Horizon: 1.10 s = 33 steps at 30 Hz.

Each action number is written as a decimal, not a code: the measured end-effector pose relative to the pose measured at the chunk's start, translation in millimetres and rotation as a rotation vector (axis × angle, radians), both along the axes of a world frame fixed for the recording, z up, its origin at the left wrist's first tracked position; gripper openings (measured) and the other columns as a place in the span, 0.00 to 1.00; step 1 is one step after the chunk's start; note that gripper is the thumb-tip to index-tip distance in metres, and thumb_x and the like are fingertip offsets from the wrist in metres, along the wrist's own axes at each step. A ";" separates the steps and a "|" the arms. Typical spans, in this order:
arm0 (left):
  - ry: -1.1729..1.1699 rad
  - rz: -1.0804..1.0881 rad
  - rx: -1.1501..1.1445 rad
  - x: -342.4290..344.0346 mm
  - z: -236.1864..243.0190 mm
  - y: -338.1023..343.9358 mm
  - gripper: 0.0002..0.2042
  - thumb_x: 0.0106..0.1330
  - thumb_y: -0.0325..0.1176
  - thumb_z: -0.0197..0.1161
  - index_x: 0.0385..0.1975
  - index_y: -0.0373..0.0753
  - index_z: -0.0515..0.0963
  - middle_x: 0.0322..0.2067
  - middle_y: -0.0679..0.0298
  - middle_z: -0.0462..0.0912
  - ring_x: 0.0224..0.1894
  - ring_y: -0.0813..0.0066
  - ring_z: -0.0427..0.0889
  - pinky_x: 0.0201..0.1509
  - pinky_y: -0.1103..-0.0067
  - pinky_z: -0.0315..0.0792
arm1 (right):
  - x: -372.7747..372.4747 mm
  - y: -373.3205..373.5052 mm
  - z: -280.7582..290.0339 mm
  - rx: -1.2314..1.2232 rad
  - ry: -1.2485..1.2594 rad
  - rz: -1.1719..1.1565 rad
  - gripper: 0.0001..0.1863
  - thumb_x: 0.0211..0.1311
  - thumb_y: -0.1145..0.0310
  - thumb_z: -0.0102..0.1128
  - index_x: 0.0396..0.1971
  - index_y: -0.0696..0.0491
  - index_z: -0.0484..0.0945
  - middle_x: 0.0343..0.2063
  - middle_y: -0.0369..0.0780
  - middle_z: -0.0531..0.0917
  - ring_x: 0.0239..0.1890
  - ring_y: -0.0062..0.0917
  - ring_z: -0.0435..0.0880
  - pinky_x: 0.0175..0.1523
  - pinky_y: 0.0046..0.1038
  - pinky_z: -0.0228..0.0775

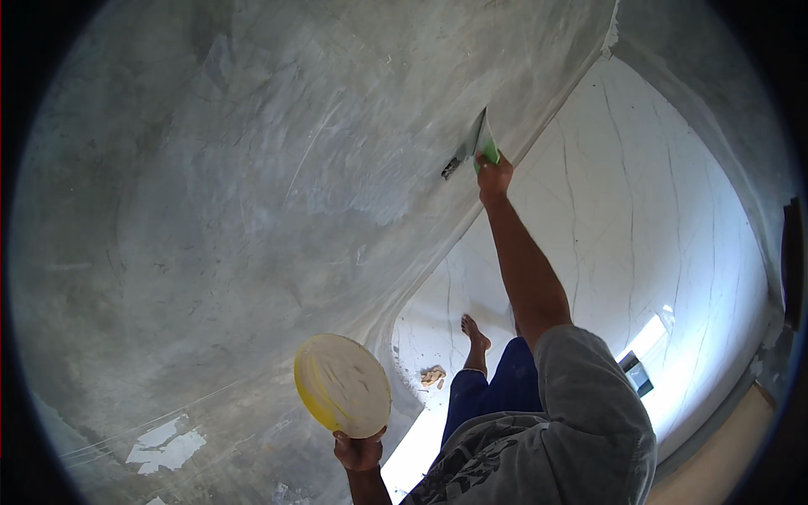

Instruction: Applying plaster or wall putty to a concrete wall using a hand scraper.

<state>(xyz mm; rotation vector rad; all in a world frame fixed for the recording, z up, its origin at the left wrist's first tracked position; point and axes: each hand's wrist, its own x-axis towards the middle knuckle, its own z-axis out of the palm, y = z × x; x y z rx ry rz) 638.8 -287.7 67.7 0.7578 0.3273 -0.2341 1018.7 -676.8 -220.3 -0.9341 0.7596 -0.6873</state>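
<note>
My right hand (495, 177) is closed around a green putty knife (486, 150), its wide blade held at the grey plastered wall (252, 126). Just left of the blade, a small dark rectangular recess (451, 167) shows in the wall. Low in the view, my left hand (359, 452) grips the lower edge of a round yellow lid-like disc (343, 383). Its face is coated with a whitish layer, and the yellow shows along its left side. The disc is tilted and stands apart from the putty knife.
White floor (606, 194) with grey veining runs along the wall's foot. My bare foot (475, 332) stands on it, beside a small pile of tan scraps (433, 376). A dark rectangular object (635, 374) lies right of my shoulder, near bright light. White patches (166, 444) mark the lower-left wall.
</note>
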 end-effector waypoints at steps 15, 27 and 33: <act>-0.099 -0.233 -0.069 39.4 21.3 -54.2 0.33 0.68 0.40 0.63 0.70 0.39 0.59 0.68 0.51 0.64 0.66 0.46 0.68 0.60 0.42 0.72 | -34.9 -59.0 23.8 -0.528 0.047 -0.186 0.10 0.61 0.69 0.64 0.39 0.58 0.83 0.27 0.52 0.83 0.29 0.45 0.83 0.35 0.36 0.73; -0.071 -0.189 -0.053 40.0 15.9 -39.6 0.33 0.66 0.42 0.66 0.69 0.39 0.61 0.67 0.52 0.66 0.63 0.48 0.72 0.51 0.50 0.78 | -40.5 -42.2 56.3 -0.397 -0.217 0.239 0.12 0.66 0.67 0.61 0.46 0.53 0.83 0.33 0.50 0.85 0.35 0.43 0.85 0.39 0.35 0.75; -0.068 -0.225 -0.038 36.7 11.5 -40.7 0.35 0.65 0.42 0.68 0.68 0.39 0.60 0.67 0.53 0.65 0.62 0.51 0.72 0.48 0.54 0.79 | 22.4 -164.1 31.9 -0.475 0.130 -0.169 0.13 0.64 0.61 0.63 0.28 0.57 0.80 0.21 0.49 0.80 0.24 0.45 0.77 0.35 0.38 0.69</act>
